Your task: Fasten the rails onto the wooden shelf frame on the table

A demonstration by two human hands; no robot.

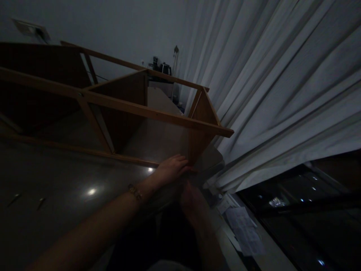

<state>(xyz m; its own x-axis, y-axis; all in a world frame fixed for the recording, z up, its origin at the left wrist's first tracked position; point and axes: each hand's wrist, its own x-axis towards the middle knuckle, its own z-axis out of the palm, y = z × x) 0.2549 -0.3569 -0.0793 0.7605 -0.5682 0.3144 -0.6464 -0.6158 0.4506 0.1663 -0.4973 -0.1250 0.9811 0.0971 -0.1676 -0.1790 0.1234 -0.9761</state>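
A wooden shelf frame [158, 112] lies on its side across the table [64, 173], its boards standing upright between the rails. My left hand [173, 167], below a beaded bracelet, grips the near lower rail close to the frame's right end. Just below it, my right hand [191, 199] is closed near the end of that rail. Dimness and blur hide whatever its fingers hold. Two small thin metal pieces, perhaps screws, lie on the table at the left: one piece [14, 199] and another piece [41, 203].
A long white curtain [262, 75] hangs close to the frame's right end. Papers [245, 229] lie at the lower right, by a dark window [310, 210]. A kettle [165, 68] stands behind the frame. A wall socket [31, 29] with a plug is at upper left.
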